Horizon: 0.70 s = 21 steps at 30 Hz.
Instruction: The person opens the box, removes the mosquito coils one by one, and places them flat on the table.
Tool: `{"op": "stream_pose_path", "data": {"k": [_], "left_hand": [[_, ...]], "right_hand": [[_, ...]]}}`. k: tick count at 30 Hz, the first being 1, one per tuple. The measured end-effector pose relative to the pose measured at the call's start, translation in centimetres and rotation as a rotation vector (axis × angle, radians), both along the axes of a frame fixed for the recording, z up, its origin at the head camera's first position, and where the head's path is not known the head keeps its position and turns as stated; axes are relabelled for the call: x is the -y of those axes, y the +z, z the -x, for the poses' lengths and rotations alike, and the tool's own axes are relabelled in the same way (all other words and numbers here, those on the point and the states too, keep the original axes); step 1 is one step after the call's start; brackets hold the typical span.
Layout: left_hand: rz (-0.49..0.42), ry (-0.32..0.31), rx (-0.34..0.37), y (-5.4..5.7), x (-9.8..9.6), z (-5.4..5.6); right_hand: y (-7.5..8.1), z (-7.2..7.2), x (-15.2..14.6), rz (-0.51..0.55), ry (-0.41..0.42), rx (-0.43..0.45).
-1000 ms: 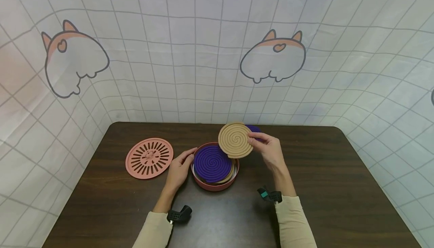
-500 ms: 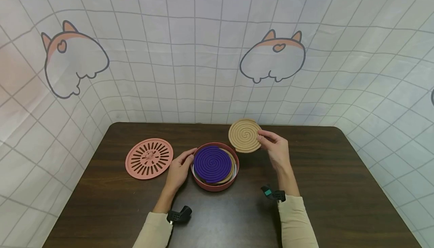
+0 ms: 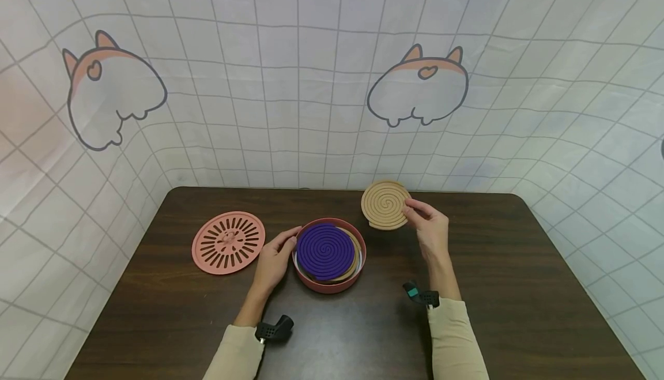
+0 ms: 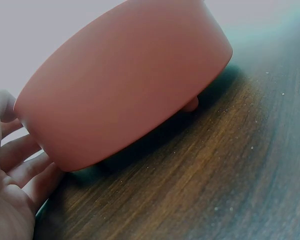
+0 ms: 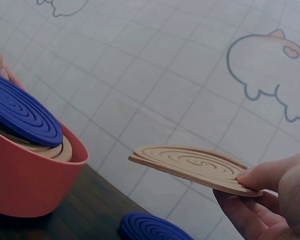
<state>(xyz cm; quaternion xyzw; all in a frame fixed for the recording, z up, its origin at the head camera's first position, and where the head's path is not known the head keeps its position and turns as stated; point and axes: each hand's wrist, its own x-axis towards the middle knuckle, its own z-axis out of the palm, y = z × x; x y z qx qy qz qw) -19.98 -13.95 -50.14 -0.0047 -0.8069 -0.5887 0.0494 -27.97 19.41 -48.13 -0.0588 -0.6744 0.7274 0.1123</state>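
Observation:
My right hand (image 3: pixel 433 233) pinches the edge of a tan mosquito coil (image 3: pixel 385 204) between thumb and fingers. The coil hangs level above the table, behind and right of a round reddish mosquito coil holder (image 3: pixel 325 289). Around the holder's left wall curl the fingers of my left hand (image 3: pixel 272 262); the left wrist view shows them against its side (image 4: pixel 125 90). Inside the holder a purple mosquito coil (image 3: pixel 325 251) lies tilted on top of tan ones. Below the held coil, the right wrist view shows another purple coil (image 5: pixel 155 227) on the table, hidden from the head view.
A pink slotted lid (image 3: pixel 229 243) lies on the dark wooden table (image 3: pixel 519 288), left of my left hand. White grid-patterned cloth (image 3: pixel 290 109) hangs behind the table and at both sides.
My right hand has carried the tan mosquito coil rightward and slightly back, away from above the holder. It now covers the purple coil on the table. My left hand and the holder stay put.

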Motion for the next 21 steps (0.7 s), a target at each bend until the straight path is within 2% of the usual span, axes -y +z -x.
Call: {"op": "stream_pose_path", "data": {"k": [7,14,21], "left_hand": [[-0.012,-0.008,0.011,0.0,0.0,0.1],[-0.02,-0.009,0.011,0.1,0.0,0.2],[-0.007,-0.006,0.018,0.1,0.0,0.1]], "right_hand": [[-0.5,0.5,-0.7,0.041,-0.109,0.015],[-0.9,0.9,-1.7,0.137,-0.179,0.003],[-1.6,0.9,-2.9,0.138,-0.251,0.031]]}}
